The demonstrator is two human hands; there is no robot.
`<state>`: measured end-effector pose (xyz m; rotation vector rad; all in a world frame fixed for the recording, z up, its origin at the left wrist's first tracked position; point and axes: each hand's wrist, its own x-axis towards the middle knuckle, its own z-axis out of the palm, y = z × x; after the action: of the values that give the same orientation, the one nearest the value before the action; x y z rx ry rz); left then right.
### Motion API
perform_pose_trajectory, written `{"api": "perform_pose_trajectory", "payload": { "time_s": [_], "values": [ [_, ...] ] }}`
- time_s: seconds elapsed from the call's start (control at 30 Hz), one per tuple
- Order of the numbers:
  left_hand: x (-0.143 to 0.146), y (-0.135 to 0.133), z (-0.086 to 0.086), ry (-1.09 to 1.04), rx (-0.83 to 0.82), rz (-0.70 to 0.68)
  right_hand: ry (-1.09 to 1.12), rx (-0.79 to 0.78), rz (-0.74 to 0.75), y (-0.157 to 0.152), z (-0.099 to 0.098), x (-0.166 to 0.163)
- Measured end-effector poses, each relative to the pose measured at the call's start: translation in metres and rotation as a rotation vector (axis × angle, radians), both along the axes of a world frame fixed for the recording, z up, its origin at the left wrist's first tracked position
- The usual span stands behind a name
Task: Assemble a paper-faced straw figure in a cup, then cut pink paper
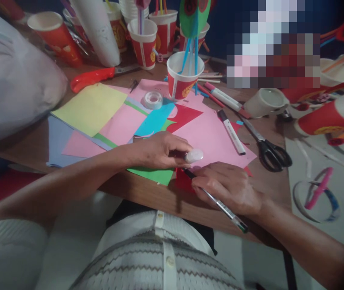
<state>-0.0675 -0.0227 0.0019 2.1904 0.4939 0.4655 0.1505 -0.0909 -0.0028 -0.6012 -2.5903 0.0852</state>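
My left hand is closed near the table's front edge, its fingers pinching a small white rounded object whose kind I cannot make out. In my right hand is a pen, slanting with its dark tip end towards the left fingertips. Below the hands lie a red paper and a green paper, partly covered. A large pink sheet spreads just beyond. What the pen tip touches is hidden.
Beyond the papers are a tape roll, red-handled cutter and paper cup with straws. A marker and black-handled scissors lie to the right. A white plastic bag bulges at left. The table edge is near my body.
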Motion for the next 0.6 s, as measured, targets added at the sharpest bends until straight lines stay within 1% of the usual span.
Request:
{"api": "perform_pose_trajectory", "payload": {
  "time_s": [0.13,0.4,0.5,0.6],
  "values": [
    [-0.0002,0.0002,-0.0007,0.003,0.005,0.003,-0.01,0.0,-0.004,-0.0003,0.0006,-0.0015],
    [-0.0003,-0.0004,-0.001,-0.018,0.0,0.006,0.021,-0.074,0.012,-0.001,-0.002,0.0039],
    [-0.0001,0.0001,-0.0011,-0.02,0.004,0.008,0.05,-0.062,0.01,-0.0013,-0.0009,0.0054],
    [0.0002,0.0002,-0.001,-0.002,0.008,0.011,0.105,-0.086,-0.011,-0.001,0.0017,0.0053]
  ]
}}
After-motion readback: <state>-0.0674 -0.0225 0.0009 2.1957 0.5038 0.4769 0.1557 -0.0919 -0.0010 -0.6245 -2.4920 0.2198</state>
